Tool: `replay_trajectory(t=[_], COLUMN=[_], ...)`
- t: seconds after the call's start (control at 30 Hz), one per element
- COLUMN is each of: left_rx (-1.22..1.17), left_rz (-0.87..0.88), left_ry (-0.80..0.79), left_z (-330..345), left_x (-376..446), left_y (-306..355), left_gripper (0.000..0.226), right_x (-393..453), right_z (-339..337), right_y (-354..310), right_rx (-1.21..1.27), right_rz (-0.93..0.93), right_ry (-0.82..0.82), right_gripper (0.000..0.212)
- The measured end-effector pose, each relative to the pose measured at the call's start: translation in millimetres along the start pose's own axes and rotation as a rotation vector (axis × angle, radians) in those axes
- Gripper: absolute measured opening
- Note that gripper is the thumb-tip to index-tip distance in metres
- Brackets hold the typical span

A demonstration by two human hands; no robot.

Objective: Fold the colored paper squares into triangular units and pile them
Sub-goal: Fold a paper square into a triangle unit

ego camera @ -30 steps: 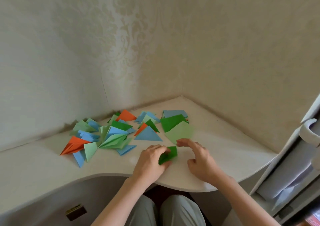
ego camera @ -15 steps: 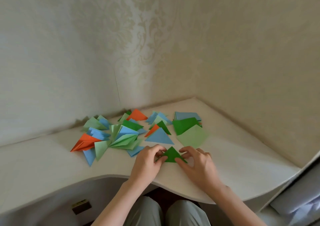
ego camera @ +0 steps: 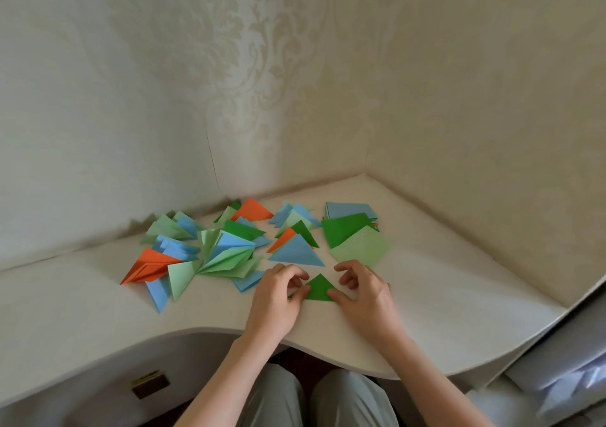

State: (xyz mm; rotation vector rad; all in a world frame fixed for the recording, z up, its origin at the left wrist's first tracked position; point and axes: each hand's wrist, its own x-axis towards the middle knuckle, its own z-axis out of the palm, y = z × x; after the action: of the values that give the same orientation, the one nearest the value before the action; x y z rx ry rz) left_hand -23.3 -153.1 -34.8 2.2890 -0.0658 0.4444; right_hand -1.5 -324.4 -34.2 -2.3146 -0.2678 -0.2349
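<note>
A small dark green paper triangle [ego camera: 319,289] lies flat on the white table [ego camera: 442,295] near its front edge. My left hand [ego camera: 278,298] pinches the triangle's left corner with thumb and curled fingers. My right hand [ego camera: 364,295] presses its thumb on the right corner, the other fingers curled above the paper. Behind my hands lies a spread of folded triangular units [ego camera: 210,249] in blue, light green, dark green and orange. A stack of unfolded squares [ego camera: 352,226] sits at the back right, with a light green sheet [ego camera: 364,248] in front of it.
Wallpapered walls meet in a corner just behind the table. The table's front edge curves inward above my knees [ego camera: 314,400]. A grey-white frame [ego camera: 564,354] stands at the right edge. A small dark box [ego camera: 150,384] lies on the lower shelf at left.
The green paper went from a half-folded strip in my left hand to a flat triangle on the table. Both hands now hold its lower corners. The camera view shifted right.
</note>
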Motion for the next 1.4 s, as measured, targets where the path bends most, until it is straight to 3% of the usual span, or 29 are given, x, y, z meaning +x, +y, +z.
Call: replay_trajectory(t=[0.27, 0.47, 0.6, 0.8, 0.93, 1.1, 1.27, 1.4], left_rx=[-0.039, 0.241, 0.364, 0.192, 0.147, 0.121, 0.182, 0.229], left_rz=[-0.018, 0.062, -0.039, -0.208, -0.157, -0.089, 0.012, 0.048], left_ry=[-0.007, 0.079, 0.058, -0.032, -0.034, 0.062, 0.142, 0.130], left_z=[-12, 1, 12, 13, 10, -3, -15, -14], left_x=[-3, -15, -12, 2, 4, 8, 29, 45], left_y=[1, 16, 30, 33, 28, 12, -3, -8], left_gripper=[0.016, 0.015, 0.025, 0.031, 0.021, 0.018, 0.019, 0.018], right_x=[-2, -4, -7, -8, -4, 10, 25, 29], right_z=[-3, 1, 1, 0, -7, -30, -43, -43], right_y=[4, 3, 2, 4, 3, 19, 41, 52], right_rx=[0.077, 0.018, -0.007, -0.027, 0.068, 0.071, -0.170, -0.269], right_rz=[-0.022, -0.042, -0.054, -0.073, -0.071, -0.141, -0.149, -0.055], right_ry=[-0.016, 0.017, 0.043, 0.045, -0.007, 0.211, -0.015, -0.149], right_gripper=[0.028, 0.025, 0.025, 0.022, 0.025, 0.036, 0.059, 0.058])
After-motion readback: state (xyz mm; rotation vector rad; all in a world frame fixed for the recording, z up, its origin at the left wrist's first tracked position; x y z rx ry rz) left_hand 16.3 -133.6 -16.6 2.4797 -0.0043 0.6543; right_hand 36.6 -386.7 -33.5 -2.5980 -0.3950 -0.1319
